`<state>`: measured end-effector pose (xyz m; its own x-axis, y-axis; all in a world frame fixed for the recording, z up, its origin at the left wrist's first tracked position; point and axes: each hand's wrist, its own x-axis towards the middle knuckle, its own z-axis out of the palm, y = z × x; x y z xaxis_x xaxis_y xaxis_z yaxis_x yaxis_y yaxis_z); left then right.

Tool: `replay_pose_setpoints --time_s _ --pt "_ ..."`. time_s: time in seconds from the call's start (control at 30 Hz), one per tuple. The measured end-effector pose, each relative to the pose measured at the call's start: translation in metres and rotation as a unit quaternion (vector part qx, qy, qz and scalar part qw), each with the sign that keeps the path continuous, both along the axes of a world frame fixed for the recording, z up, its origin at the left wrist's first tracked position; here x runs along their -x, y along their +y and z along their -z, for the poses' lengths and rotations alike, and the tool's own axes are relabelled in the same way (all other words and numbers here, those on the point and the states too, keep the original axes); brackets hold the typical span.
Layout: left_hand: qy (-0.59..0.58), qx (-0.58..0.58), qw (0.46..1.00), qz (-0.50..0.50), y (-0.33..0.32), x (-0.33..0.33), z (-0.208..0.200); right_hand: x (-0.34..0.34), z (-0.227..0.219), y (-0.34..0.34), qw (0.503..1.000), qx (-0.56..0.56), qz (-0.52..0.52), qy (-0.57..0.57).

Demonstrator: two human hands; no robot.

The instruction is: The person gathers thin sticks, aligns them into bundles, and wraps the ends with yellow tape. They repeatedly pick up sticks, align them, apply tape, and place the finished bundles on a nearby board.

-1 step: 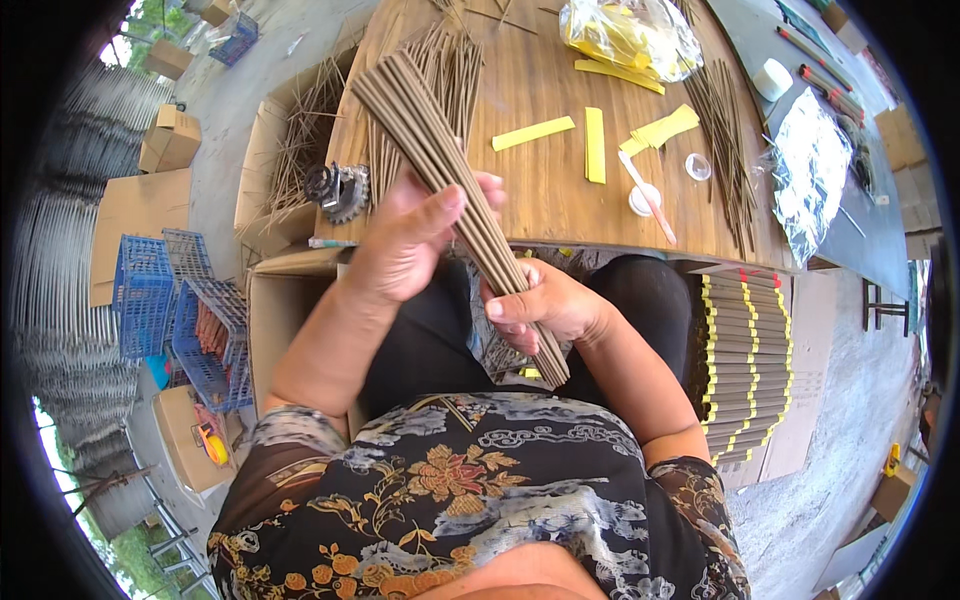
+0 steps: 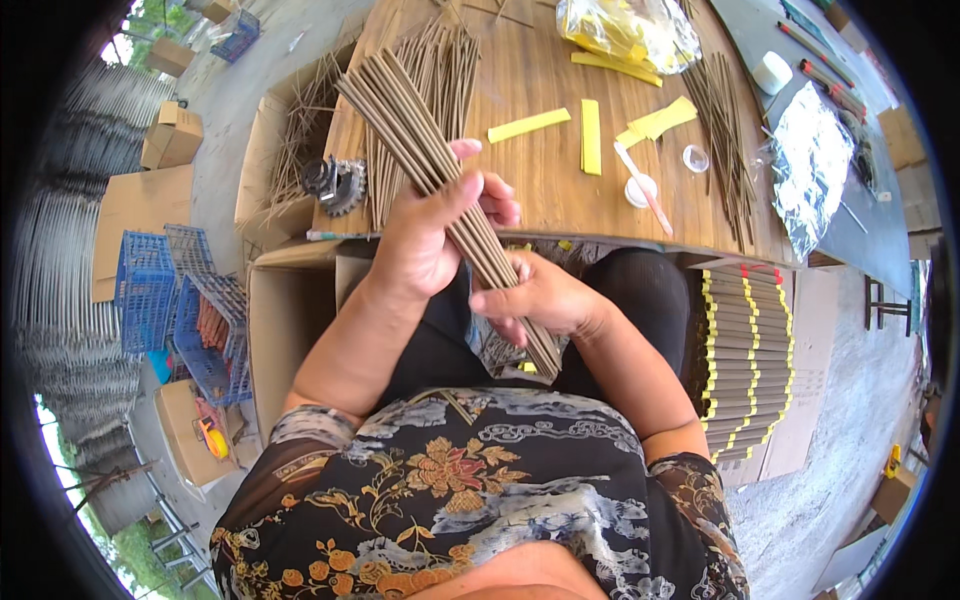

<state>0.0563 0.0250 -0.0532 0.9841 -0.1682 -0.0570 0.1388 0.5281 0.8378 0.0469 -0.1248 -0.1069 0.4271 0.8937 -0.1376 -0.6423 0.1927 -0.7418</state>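
Note:
A bundle of thin brown incense sticks (image 2: 405, 125) is held slantwise over my lap, its upper end pointing far left above the table. My left hand (image 2: 425, 235) grips it around the middle, thumb across the front and fingers partly showing behind. Lower down, my right hand (image 2: 545, 295) is closed around the bundle near its bottom end. At the upper end the sticks fan slightly apart. Beyond my hands, loose sticks (image 2: 440, 80) lie on the wooden table (image 2: 535, 200), with yellow paper strips (image 2: 528, 125) to their right.
A metal gear piece (image 2: 338, 185) sits at the table's left edge, beside a cardboard box of sticks (image 2: 262, 170). Farther right are a white lid (image 2: 640, 190), a plastic bag (image 2: 630, 30) and more sticks (image 2: 725, 150). Yellow-banded bundles (image 2: 745, 360) are stacked low at right.
The bundle's upper end has shifted slightly left and its sticks look more spread. My left hand has moved a little right along with its thumb. Both hands still hold the bundle.

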Motion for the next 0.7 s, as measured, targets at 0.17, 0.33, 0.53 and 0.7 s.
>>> replay_pose_setpoints --time_s 0.17,0.33,0.53,0.7 --pt "0.022 -0.046 0.975 -0.216 -0.022 -0.005 0.006 0.007 0.009 0.006 0.899 0.201 0.209 -0.328" --pt "0.031 0.071 0.993 -0.092 -0.013 -0.008 -0.002 0.012 -0.008 -0.009 0.989 0.056 0.083 -0.111" --pt "0.035 0.012 0.984 -0.173 -0.017 -0.002 -0.010 0.027 -0.019 -0.012 0.985 0.109 0.080 -0.111" --pt "0.026 0.057 0.990 -0.128 -0.006 0.013 -0.014 0.046 -0.023 -0.015 0.987 0.087 0.066 -0.115"
